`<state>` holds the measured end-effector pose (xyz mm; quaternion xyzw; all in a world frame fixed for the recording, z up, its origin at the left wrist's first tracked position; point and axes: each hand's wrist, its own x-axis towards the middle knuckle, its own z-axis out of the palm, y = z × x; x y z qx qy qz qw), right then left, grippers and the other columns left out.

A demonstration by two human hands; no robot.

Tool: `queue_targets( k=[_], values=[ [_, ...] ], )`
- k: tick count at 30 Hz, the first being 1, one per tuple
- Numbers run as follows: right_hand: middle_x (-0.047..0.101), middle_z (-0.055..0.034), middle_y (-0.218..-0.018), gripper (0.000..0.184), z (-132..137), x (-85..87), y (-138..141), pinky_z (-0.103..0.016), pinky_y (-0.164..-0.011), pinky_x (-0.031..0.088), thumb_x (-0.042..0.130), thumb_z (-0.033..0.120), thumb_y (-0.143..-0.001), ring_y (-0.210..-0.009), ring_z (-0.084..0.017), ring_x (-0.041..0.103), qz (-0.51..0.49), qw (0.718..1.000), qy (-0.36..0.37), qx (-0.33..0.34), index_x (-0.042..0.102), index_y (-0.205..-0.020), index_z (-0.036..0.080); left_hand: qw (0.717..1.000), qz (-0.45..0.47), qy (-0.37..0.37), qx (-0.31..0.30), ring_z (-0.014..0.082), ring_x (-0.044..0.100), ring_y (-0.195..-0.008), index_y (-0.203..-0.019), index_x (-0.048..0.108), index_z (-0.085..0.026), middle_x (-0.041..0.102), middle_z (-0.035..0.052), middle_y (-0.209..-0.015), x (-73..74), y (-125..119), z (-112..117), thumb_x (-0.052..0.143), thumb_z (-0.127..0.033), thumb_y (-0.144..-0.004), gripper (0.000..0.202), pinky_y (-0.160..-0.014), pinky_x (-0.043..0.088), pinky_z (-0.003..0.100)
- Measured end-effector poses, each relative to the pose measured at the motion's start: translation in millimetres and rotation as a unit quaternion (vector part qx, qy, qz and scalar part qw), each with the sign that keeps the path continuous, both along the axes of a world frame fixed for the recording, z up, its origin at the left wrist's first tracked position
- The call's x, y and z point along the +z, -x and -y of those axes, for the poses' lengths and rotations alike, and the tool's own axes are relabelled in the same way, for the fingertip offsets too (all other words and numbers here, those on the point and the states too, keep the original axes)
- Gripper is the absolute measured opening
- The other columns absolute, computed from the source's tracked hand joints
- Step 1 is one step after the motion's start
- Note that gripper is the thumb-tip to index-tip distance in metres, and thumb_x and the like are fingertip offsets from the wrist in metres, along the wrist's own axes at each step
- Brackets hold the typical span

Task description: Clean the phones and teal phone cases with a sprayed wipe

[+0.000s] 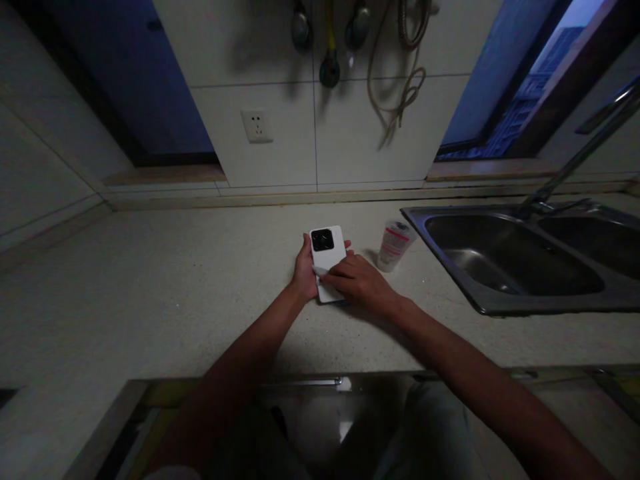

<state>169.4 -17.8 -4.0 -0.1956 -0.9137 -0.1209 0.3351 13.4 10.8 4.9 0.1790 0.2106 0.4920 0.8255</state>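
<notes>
A white smartphone (330,259) lies back up in my left hand (304,270), its black square camera block at the top left. My left thumb runs along the phone's left edge, and fingertips show past its right edge. Over the lower half of the phone's back is my right hand (357,279), fingers bunched together. A small white piece of tissue or cloth (319,271) sticks out from under those fingers; most of it is hidden. Just right of the hands, a clear plastic cup (393,248) with red print stands on the counter.
The pale speckled countertop (225,267) runs along a tiled wall with a power socket (257,126). On the right is a steel double sink (480,308) with a faucet (545,197). Valves (301,28) and a looped cord (407,97) hang on the wall.
</notes>
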Motion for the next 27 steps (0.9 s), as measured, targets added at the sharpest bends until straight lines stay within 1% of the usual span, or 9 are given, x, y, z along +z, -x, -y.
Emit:
queue_targets(
  k=[5,8,11,14,17,20,23,25,27],
  values=[
    [0.071,-0.0032,-0.083,0.013,14.8,1.7,12.5,-0.032,-0.073,0.039,0.062,0.02,-0.098,-0.079,-0.017,0.057,0.113,0.985,0.064,0.115,0.075,-0.098,0.02,0.999,-0.024,-0.01,-0.02,0.029,0.074,-0.083,-0.123,0.068,-0.009,0.076,0.0187,-0.097,-0.7,3.6,-0.3,0.019,-0.075,-0.095,0.087,-0.083,0.057,0.044],
    [0.07,-0.0027,-0.081,0.014,18.0,4.1,11.4,-0.033,-0.075,0.04,0.06,0.02,-0.098,-0.079,-0.017,0.058,0.114,0.978,0.069,0.158,0.074,-0.095,0.02,0.999,-0.031,-0.024,-0.024,0.0287,0.074,-0.081,-0.12,0.07,-0.009,0.077,0.0192,-0.095,0.2,5.3,-0.4,0.018,-0.075,-0.095,0.088,-0.079,0.058,0.043],
    [0.071,-0.005,-0.086,0.018,14.5,4.7,5.9,-0.034,-0.075,0.04,0.056,0.021,-0.1,-0.082,-0.019,0.059,0.035,0.99,0.037,0.135,0.073,-0.102,0.019,1.0,-0.021,-0.019,-0.007,0.0284,0.074,-0.085,-0.122,0.068,-0.009,0.077,0.0185,-0.099,1.3,4.4,-0.5,0.02,-0.072,-0.097,0.084,-0.082,0.058,0.043],
    [0.07,-0.0074,-0.089,0.019,7.5,2.3,0.7,-0.034,-0.072,0.04,0.054,0.019,-0.1,-0.082,-0.02,0.058,-0.057,0.997,0.009,0.047,0.072,-0.106,0.019,1.0,-0.003,-0.011,0.006,0.0281,0.074,-0.092,-0.128,0.066,-0.009,0.077,0.0175,-0.104,1.7,2.1,0.3,0.025,-0.069,-0.098,0.079,-0.09,0.056,0.043],
    [0.069,-0.0087,-0.09,0.019,2.8,-1.0,-0.1,-0.035,-0.074,0.041,0.055,0.018,-0.098,-0.083,-0.021,0.057,-0.081,0.996,0.025,-0.011,0.072,-0.108,0.017,1.0,0.005,-0.014,-0.017,0.0297,0.073,-0.098,-0.131,0.064,-0.007,0.076,0.0198,-0.108,2.1,0.5,2.5,0.028,-0.07,-0.097,0.08,-0.093,0.055,0.044],
    [0.069,-0.0082,-0.088,0.018,5.1,-1.8,4.3,-0.036,-0.074,0.04,0.057,0.017,-0.097,-0.083,-0.021,0.057,-0.018,0.999,0.028,0.015,0.073,-0.106,0.017,1.0,0.005,-0.023,-0.02,0.0301,0.074,-0.096,-0.133,0.063,-0.008,0.075,0.0201,-0.11,3.5,0.4,4.4,0.027,-0.069,-0.098,0.078,-0.091,0.056,0.044],
    [0.069,-0.0057,-0.084,0.018,12.8,1.4,10.2,-0.036,-0.073,0.04,0.057,0.018,-0.098,-0.083,-0.02,0.057,0.046,0.996,0.028,0.075,0.073,-0.105,0.019,0.999,0.01,-0.02,-0.029,0.0304,0.074,-0.094,-0.135,0.062,-0.01,0.075,0.0195,-0.112,5.9,1.7,5.1,0.024,-0.069,-0.099,0.079,-0.087,0.056,0.046],
    [0.07,-0.005,-0.086,0.017,17.4,5.1,11.4,-0.036,-0.075,0.041,0.056,0.021,-0.098,-0.083,-0.02,0.058,0.044,0.991,0.026,0.122,0.072,-0.105,0.02,0.999,0.012,-0.018,-0.037,0.0309,0.074,-0.093,-0.135,0.061,-0.009,0.075,0.0199,-0.113,7.2,3.0,5.3,0.023,-0.069,-0.098,0.08,-0.086,0.057,0.046],
    [0.071,-0.0057,-0.089,0.019,19.3,9.5,9.0,-0.036,-0.075,0.043,0.055,0.022,-0.098,-0.083,-0.02,0.06,-0.01,0.991,0.012,0.133,0.072,-0.108,0.02,0.999,0.01,-0.013,-0.05,0.0313,0.074,-0.093,-0.134,0.062,-0.007,0.075,0.021,-0.111,7.6,4.3,5.7,0.024,-0.068,-0.099,0.08,-0.087,0.056,0.046]
  ],
)
